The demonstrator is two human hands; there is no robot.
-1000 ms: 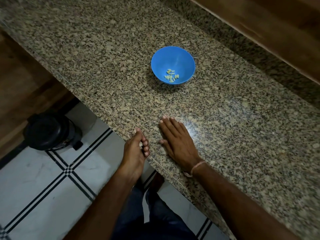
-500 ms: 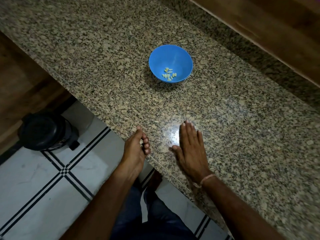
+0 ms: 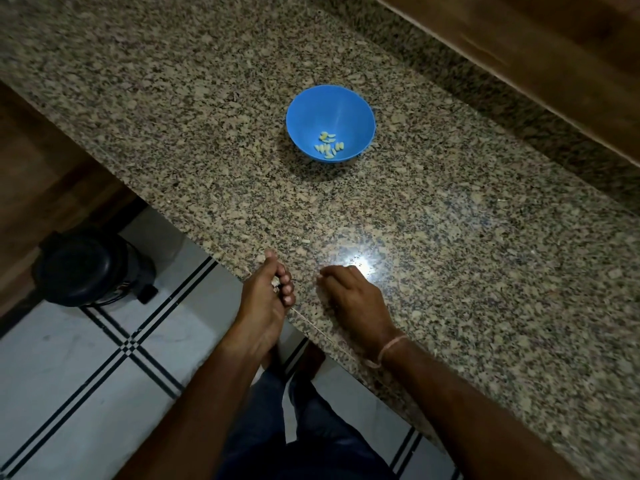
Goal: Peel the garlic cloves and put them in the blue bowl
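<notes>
The blue bowl (image 3: 330, 109) stands on the granite counter (image 3: 485, 254) and holds several peeled pale-yellow garlic cloves (image 3: 329, 147). My left hand (image 3: 266, 299) is cupped at the counter's front edge, its fingers curled round a few pale bits of garlic peel (image 3: 275, 284). Just to its right, my right hand (image 3: 353, 296) rests on the counter with its fingers bent under and the fingertips down on the stone. Nothing shows inside that hand. Both hands are well in front of the bowl.
A black pedal bin (image 3: 86, 268) stands on the tiled floor left of the counter. A wooden ledge (image 3: 554, 64) runs above the counter's back edge. A small pale scrap (image 3: 305, 241) lies on the stone near my hands.
My right hand slid back left toward the left hand, and its flat fingers have curled under. The left hand stayed cupped at the counter edge.
</notes>
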